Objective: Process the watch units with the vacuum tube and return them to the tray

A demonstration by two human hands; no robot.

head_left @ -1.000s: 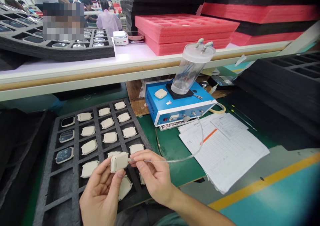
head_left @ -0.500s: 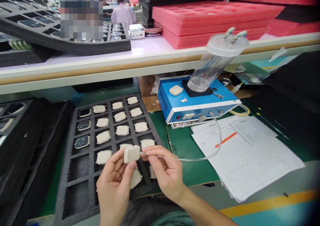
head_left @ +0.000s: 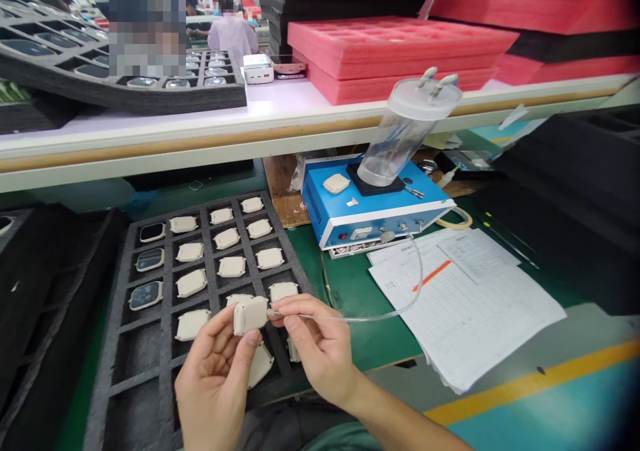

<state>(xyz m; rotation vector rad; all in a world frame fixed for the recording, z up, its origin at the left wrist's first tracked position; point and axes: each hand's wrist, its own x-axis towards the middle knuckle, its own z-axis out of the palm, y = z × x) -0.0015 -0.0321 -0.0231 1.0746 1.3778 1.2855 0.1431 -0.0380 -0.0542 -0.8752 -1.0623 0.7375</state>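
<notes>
My left hand (head_left: 215, 378) pinches a cream smartwatch case (head_left: 251, 315) between thumb and fingers, tilted up above the tray. Closed in a pinch, my right hand (head_left: 323, 348) holds the end of a clear thin tube (head_left: 370, 318) against the case's right edge. Whether the tip enters the case is too small to tell. Below both hands lies a dark grey foam tray (head_left: 134, 382) with cream cases in several compartments. Dark-screened watches (head_left: 146, 295) fill part of its left column. The tube runs back to the front of a blue box (head_left: 380, 208).
A clear cylinder (head_left: 400, 138) and another cream case (head_left: 336, 184) sit on the blue box. Printed sheets (head_left: 465, 311) lie to the right. Red foam trays (head_left: 390, 44) are stacked on the shelf (head_left: 200, 141); black foam stands at both sides. People work in the background.
My view has shifted slightly, so the scene and both hands appear further left. The grip on the watch case and the tube looks the same.
</notes>
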